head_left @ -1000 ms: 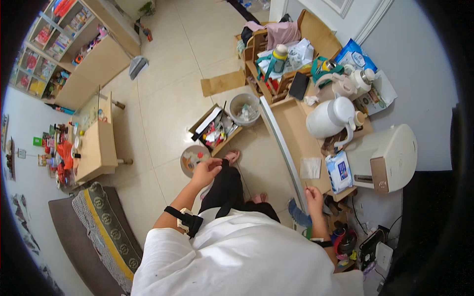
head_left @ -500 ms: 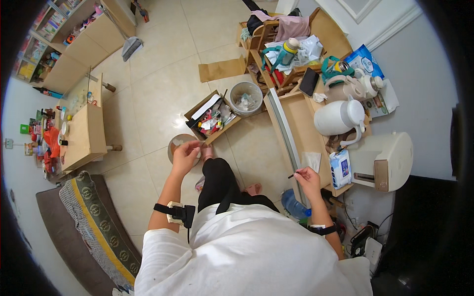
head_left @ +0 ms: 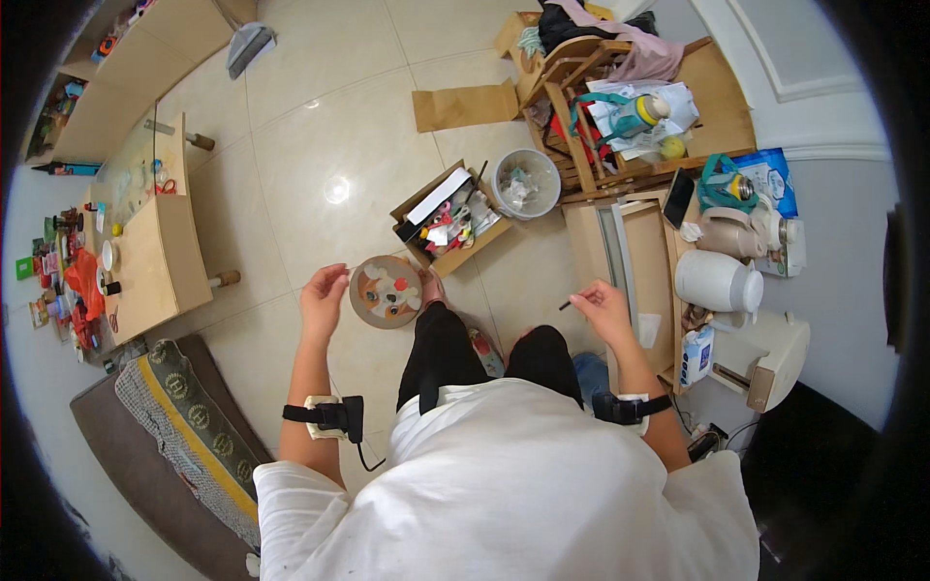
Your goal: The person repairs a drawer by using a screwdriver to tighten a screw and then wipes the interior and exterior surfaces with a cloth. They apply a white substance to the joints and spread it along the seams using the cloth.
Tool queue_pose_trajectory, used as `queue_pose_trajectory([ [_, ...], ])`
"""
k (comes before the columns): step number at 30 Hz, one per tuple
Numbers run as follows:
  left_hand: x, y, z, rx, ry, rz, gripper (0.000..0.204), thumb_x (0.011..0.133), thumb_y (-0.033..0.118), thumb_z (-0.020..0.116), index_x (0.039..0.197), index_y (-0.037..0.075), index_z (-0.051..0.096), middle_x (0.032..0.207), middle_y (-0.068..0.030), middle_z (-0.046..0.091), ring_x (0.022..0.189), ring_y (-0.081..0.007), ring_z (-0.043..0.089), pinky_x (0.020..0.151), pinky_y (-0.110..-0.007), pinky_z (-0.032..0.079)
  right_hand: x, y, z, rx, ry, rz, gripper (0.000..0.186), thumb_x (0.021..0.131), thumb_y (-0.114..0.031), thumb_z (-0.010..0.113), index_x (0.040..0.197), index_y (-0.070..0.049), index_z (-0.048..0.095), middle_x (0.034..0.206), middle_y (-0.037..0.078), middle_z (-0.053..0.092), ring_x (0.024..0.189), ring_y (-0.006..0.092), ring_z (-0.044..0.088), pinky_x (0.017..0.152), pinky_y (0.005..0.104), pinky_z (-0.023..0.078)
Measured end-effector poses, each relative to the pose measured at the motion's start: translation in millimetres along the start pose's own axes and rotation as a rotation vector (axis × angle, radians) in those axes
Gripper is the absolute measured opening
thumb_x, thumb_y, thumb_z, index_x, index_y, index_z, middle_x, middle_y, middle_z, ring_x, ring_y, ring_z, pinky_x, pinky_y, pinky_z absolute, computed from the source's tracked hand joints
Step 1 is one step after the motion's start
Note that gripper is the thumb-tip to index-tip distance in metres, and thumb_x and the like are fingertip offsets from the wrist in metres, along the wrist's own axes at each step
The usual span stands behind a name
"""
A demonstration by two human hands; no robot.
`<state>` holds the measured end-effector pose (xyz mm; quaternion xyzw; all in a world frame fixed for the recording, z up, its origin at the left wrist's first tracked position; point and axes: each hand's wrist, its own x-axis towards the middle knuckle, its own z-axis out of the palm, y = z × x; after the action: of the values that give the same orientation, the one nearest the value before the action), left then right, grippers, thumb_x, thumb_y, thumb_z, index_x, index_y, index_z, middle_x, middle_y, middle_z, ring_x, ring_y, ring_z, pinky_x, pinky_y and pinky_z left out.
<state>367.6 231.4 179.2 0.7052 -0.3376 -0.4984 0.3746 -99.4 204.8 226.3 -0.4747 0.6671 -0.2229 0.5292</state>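
Note:
My left hand (head_left: 325, 300) is raised beside a round stool (head_left: 386, 290) with a dog-face picture on its top, its fingertips pinched; whether it holds anything small is unclear. My right hand (head_left: 603, 315) pinches a short, thin dark stick (head_left: 566, 305) over the floor, left of a wooden cabinet with an open-topped drawer (head_left: 651, 271). Beyond the stool, an open cardboard box (head_left: 474, 248) full of mixed small items stands next to a translucent bucket (head_left: 541, 205) with crumpled waste inside.
At right are white kettles (head_left: 715, 279), a water dispenser (head_left: 780, 353) and a cluttered wooden chair (head_left: 722, 97). At left stand a wooden table (head_left: 174, 247) with small items and a cushioned seat (head_left: 136, 436). A cardboard sheet (head_left: 465, 105) and dustpan (head_left: 250, 48) lie farther off.
My hands have moved apart, the left one leftward off my legs, the right still holding the dark stick. The view has shifted, and the stool's top now shows fully.

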Motion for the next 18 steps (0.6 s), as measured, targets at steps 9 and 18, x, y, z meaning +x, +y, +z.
queue_pose_trajectory([
  [9,-15.4,-6.1,-0.2,-0.024,0.072,-0.167,0.022,0.09,0.011,0.058,0.11,0.0,0.061,0.102,-0.0065,0.065,0.089,-0.0134,0.061,0.078,-0.025,0.046,72.3,-39.3,64.2,-0.031,-0.273,-0.086,0.014,0.08,-0.01,0.072,0.081,-0.001,0.061,0.074,0.003,0.065,0.067,0.0081,0.06,0.063,0.0236,0.049],
  [18,-28.2,41.2,91.4,-0.043,-0.057,-0.114,0.019,0.089,0.007,0.059,0.106,-0.001,0.063,0.098,-0.0075,0.067,0.089,-0.0122,0.062,0.079,-0.025,0.049,104.6,-67.8,43.3,0.048,-0.513,-0.093,0.012,0.083,-0.009,0.067,0.092,0.0,0.064,0.08,0.004,0.067,0.072,0.0095,0.062,0.066,0.0238,0.05],
])
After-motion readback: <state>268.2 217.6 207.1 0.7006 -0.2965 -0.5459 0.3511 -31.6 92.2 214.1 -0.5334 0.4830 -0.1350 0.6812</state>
